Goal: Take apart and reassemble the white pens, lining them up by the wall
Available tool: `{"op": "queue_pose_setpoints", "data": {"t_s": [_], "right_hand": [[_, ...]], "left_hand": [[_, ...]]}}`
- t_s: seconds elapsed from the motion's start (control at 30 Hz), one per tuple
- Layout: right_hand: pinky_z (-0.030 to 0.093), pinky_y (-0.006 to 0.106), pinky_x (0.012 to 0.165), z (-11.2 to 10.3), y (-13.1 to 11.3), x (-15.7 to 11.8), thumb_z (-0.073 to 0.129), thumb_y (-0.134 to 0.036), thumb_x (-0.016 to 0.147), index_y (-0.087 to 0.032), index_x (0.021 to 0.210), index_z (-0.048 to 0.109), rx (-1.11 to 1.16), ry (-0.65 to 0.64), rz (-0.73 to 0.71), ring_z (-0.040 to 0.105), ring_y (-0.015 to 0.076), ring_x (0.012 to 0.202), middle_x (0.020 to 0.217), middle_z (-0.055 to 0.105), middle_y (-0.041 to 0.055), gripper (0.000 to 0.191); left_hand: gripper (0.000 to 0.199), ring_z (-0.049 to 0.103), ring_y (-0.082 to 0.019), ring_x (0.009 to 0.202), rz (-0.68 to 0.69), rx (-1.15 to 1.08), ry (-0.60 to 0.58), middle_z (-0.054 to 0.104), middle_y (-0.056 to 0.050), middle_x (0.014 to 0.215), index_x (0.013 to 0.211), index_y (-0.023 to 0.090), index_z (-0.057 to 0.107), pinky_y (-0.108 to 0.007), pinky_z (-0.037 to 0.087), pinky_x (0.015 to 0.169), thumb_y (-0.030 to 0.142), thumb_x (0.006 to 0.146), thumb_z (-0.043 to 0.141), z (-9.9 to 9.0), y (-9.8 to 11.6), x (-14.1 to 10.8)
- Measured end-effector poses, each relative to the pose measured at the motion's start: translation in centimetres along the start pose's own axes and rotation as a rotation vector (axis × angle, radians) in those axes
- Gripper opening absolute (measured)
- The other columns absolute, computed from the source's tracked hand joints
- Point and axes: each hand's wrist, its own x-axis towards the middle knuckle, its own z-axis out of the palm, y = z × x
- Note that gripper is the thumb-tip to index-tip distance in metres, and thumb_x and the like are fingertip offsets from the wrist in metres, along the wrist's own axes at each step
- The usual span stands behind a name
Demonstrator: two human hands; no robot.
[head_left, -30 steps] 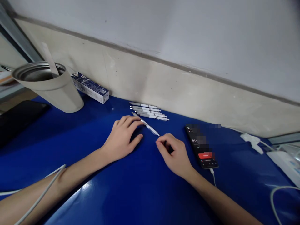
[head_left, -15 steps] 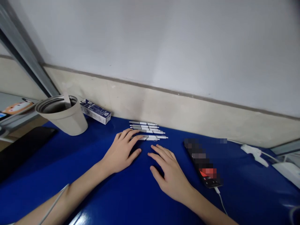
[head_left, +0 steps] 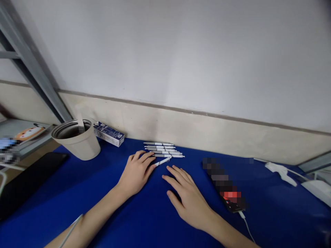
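From here I get one head view looking down on a blue tabletop. The pens are slim white retractable ones with grey grips and metal tips. Several lie almost side by side in a tight horizontal row of white pens, and one loose pen sits tilted just below that row, its barrel angled up toward 2 o'clock.

The left hand is palm down, with its fingers loosely curled and their tips reaching the near edge of the row. The loose pen's lower end sits right at those fingers and the thumb, at about 2 o'clock from the hand. I can't tell whether that hand has actual hold of it.

The right hand is spread open and flat, holding nothing. Its fingertips stop just short of the loose pen, which lies at about 11 o'clock from it.

At 10 o'clock from the left hand stands a beige tumbler with a metal rim, and a printed box lies at 11 o'clock. A phone, mostly blurred, lies at 3 o'clock from the right hand, with a white cable running from it.
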Motion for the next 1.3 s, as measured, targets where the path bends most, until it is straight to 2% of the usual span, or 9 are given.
{"op": "queue_pose_setpoints", "data": {"t_s": [0.2,0.37,0.5,0.63,0.7,0.83,0.93,1.13,1.3], "right_hand": [[0.033,0.051,0.109,0.2,0.0,0.0,0.046,-0.027,0.092,-0.026,0.129,0.053,0.014,0.041,-0.007,0.035,0.0255,0.134,0.142,0.046,0.0056,0.038],[0.038,0.047,0.104,-0.2,-0.4,0.4,0.046,-0.024,0.091,-0.023,0.124,0.056,-0.031,0.062,-0.054,0.043,0.0246,0.126,0.133,0.052,0.0095,0.034],[0.043,0.043,0.098,-1.1,0.1,2.7,0.044,-0.023,0.092,-0.019,0.124,0.055,-0.164,0.045,-0.082,0.050,0.0241,0.117,0.129,0.052,0.0126,0.034],[0.039,0.042,0.100,-1.7,1.6,7.3,0.043,-0.017,0.092,-0.016,0.127,0.052,-0.257,0.061,0.056,0.047,0.0246,0.118,0.126,0.052,0.0139,0.037],[0.040,0.040,0.098,-1.8,2.6,9.7,0.049,-0.020,0.090,-0.016,0.123,0.056,-0.255,0.031,0.083,0.050,0.0240,0.113,0.119,0.056,0.0129,0.034],[0.042,0.032,0.090,-1.8,3.9,12.9,0.071,-0.025,0.077,-0.018,0.104,0.065,-0.233,-0.063,0.115,0.056,0.0217,0.102,0.106,0.062,0.0093,0.029],[0.042,0.029,0.086,-1.8,3.9,13.8,0.074,-0.022,0.074,-0.017,0.096,0.065,-0.228,-0.094,0.149,0.057,0.0210,0.099,0.101,0.064,0.0083,0.024],[0.041,0.025,0.079,-2.2,3.0,14.1,0.063,-0.024,0.085,-0.019,0.090,0.067,-0.224,-0.115,0.164,0.061,0.0189,0.093,0.096,0.067,0.0069,0.008],[0.040,0.027,0.084,-2.7,1.9,13.8,0.046,-0.025,0.095,-0.016,0.097,0.065,-0.230,-0.037,0.192,0.059,0.0199,0.098,0.103,0.065,0.0103,0.021]], "left_hand": [[0.023,0.050,-0.025,0.105,-0.032,0.120,0.078,0.062,-0.006,0.111,0.112,0.022,0.061,-0.039,0.043,0.080,0.019,0.092,0.049,0.1,-0.1,-0.2],[0.022,0.052,-0.023,0.092,0.074,0.101,-0.008,0.063,-0.005,0.095,0.096,0.020,0.066,-0.036,0.043,0.074,0.009,0.089,0.048,-0.3,0.2,-0.5],[0.022,0.053,-0.023,0.099,0.104,0.056,-0.018,0.063,-0.006,0.106,0.106,0.019,0.063,-0.037,0.044,0.082,0.017,0.092,0.047,-0.4,0.2,-1.0],[0.026,0.048,-0.026,0.114,0.107,-0.003,-0.014,0.059,-0.007,0.121,0.115,0.021,0.060,-0.041,0.043,0.090,0.025,0.093,0.047,-0.5,0.2,-1.6],[0.028,0.046,-0.027,0.119,0.100,-0.038,-0.020,0.057,-0.008,0.127,0.118,0.021,0.059,-0.043,0.041,0.093,0.027,0.093,0.047,-0.5,0.2,-1.8],[0.030,0.044,-0.027,0.121,0.091,-0.067,-0.041,0.056,-0.009,0.129,0.120,0.020,0.058,-0.044,0.040,0.097,0.027,0.093,0.045,-0.4,0.3,-2.1],[0.030,0.044,-0.027,0.122,0.079,-0.074,-0.047,0.056,-0.009,0.128,0.120,0.020,0.058,-0.045,0.038,0.099,0.026,0.093,0.044,-0.5,0.5,-2.1],[0.032,0.041,-0.028,0.126,0.044,-0.093,-0.070,0.054,-0.008,0.131,0.122,0.022,0.057,-0.046,0.037,0.102,0.029,0.094,0.043,-0.6,0.5,-1.9],[0.039,0.032,-0.028,0.135,0.036,-0.095,-0.118,0.044,-0.008,0.143,0.130,0.024,0.051,-0.049,0.029,0.108,0.038,0.094,0.043,-0.3,0.2,-1.7]]}}
